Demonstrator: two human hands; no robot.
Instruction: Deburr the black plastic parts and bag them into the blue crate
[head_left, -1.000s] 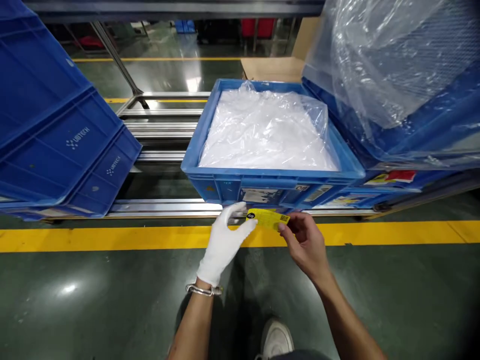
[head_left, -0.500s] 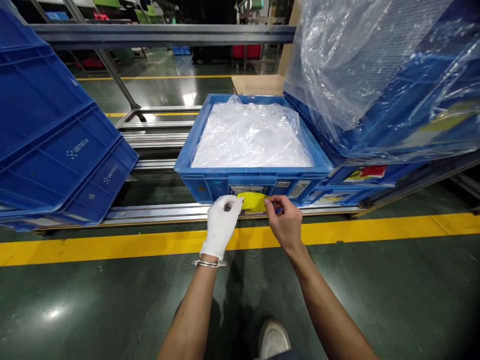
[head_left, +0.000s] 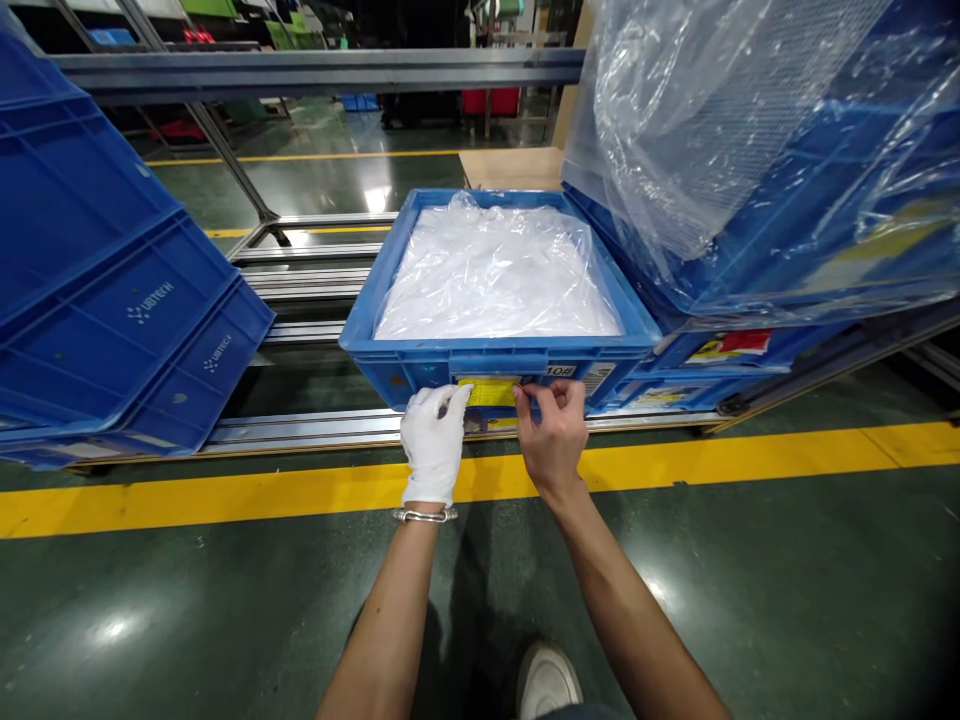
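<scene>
A yellow label [head_left: 491, 392] is held by its two ends against the front wall of a blue crate [head_left: 420, 350]. My left hand [head_left: 435, 435], in a white glove with a bracelet at the wrist, pinches the label's left end. At its right end, my bare right hand [head_left: 553, 430] grips the edge between thumb and fingertips. White contents under clear plastic film [head_left: 499, 270] fill the crate. A "10#" sticker [head_left: 560, 370] shows on the crate front, just above my right hand.
Tilted blue crates [head_left: 112, 270] stand at the left. On the right, plastic sheeting [head_left: 720, 130] drapes over stacked blue crates [head_left: 885, 180]. A metal rack [head_left: 300, 430] runs beneath the crate, with a yellow floor line [head_left: 300, 505] in front and a metal bar [head_left: 322, 70] behind.
Both hands have moved forward and slightly left with the yellow label, which now lies flatter against the crate front. The view has shifted slightly.
</scene>
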